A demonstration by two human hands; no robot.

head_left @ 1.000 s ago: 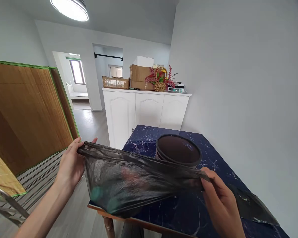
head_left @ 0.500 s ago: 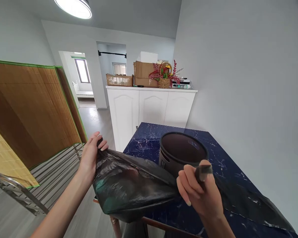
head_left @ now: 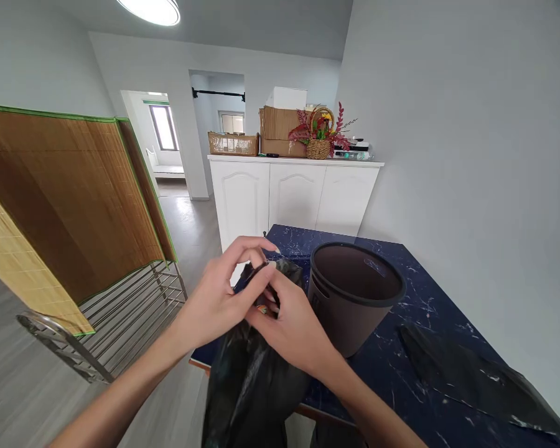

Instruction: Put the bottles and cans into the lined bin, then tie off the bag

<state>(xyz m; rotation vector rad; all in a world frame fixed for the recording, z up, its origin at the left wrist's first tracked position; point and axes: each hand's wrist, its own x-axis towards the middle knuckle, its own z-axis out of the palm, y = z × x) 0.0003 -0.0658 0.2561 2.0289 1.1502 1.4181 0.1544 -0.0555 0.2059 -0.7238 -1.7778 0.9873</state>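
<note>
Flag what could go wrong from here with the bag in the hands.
1. The thin black bag could slip or tear where the left hand and right hand grip its bunched top.
2. It hangs by the near edge of the table, so a lost grip might drop it to the floor.
3. The bin stands close to the right hand; a wide pull might knock it.
</note>
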